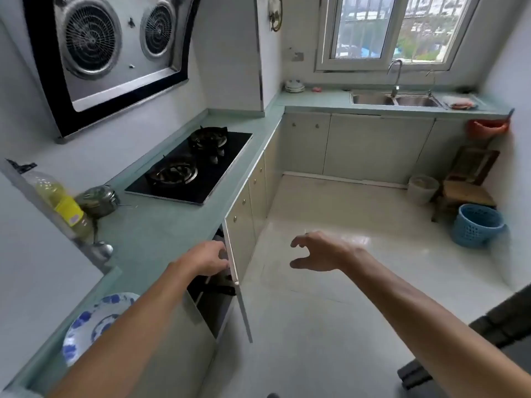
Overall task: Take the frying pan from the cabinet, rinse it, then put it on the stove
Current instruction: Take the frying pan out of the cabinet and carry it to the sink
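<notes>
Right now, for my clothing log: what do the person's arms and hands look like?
Both forearms are bare to the frame's edge: no sleeves, gloves or watch. The left hand wears nothing visible; a small dark mark on one finger of the right hand may be a ring, too blurred to tell.

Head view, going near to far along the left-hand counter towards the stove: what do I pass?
Blue-and-white patterned ceramic plate → round shiny steel lidded pot → black glass two-burner gas hob. The plastic bottle of yellow oil overlaps the pot in depth, so it is left out.
</notes>
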`<state>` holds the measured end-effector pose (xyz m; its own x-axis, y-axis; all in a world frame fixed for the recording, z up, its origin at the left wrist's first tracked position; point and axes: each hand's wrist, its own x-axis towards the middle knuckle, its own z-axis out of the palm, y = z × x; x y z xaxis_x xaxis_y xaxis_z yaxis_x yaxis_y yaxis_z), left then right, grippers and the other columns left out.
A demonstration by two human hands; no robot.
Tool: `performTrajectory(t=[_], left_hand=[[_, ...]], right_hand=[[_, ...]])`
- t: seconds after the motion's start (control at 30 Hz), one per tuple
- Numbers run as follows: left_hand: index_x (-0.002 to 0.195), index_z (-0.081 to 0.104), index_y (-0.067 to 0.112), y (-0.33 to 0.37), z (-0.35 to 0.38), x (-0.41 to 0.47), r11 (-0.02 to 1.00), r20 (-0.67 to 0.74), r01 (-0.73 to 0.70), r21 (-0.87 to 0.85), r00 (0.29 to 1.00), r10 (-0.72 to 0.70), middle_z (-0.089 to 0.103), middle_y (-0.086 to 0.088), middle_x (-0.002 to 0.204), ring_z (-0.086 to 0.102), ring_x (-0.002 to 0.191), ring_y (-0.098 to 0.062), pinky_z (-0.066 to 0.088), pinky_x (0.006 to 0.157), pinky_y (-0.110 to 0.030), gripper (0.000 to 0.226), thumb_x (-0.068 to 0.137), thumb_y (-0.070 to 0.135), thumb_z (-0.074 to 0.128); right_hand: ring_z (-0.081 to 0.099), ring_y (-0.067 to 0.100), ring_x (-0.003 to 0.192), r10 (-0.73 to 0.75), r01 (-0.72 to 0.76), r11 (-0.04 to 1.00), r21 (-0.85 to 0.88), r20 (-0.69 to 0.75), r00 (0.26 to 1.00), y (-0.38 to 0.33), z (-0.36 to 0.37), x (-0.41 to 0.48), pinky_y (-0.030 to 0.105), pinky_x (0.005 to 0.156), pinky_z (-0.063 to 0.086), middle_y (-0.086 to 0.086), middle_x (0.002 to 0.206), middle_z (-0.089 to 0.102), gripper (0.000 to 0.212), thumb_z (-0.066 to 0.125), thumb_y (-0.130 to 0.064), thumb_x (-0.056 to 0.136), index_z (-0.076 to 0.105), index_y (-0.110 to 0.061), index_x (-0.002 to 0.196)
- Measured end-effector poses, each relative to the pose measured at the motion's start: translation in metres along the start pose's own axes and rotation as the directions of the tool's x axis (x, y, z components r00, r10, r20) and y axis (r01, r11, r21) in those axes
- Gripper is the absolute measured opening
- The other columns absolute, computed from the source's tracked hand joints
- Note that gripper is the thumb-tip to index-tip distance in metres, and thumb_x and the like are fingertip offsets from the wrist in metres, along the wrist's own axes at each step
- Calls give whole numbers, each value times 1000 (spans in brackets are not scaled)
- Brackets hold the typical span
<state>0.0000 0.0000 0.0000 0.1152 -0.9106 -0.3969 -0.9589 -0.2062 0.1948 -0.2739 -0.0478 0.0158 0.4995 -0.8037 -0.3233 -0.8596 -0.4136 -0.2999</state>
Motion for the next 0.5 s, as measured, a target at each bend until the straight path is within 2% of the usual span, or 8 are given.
performTrajectory(t=[0.3,0.4,0.5], left_hand=[[140,50,20,-72,0,80,989,90,135,-55,987,-130,53,-5,141,53,125,-25,45,101,-36,51,92,37,52],[143,49,18,-94,6,90,976,109,188,-110,978,-176,52,-8,145,51,129,-26,43,103,-36,52,94,36,53],[137,54,17,-117,15,93,952,137,254,-173,963,-232,56,-10,140,54,126,-27,45,101,-35,49,91,34,55]], right_hand=[[47,25,132,-37,42,999,-30,143,989,-31,2,122,38,105,43,7,141,53,62,61,-47,91,45,-20,144],[46,26,133,-79,89,995,-49,173,982,-43,2,158,37,106,42,8,142,53,62,61,-46,92,44,-18,144],[48,27,131,-132,149,987,-64,225,966,-57,7,193,38,105,43,9,141,54,62,60,-46,93,43,-17,145]])
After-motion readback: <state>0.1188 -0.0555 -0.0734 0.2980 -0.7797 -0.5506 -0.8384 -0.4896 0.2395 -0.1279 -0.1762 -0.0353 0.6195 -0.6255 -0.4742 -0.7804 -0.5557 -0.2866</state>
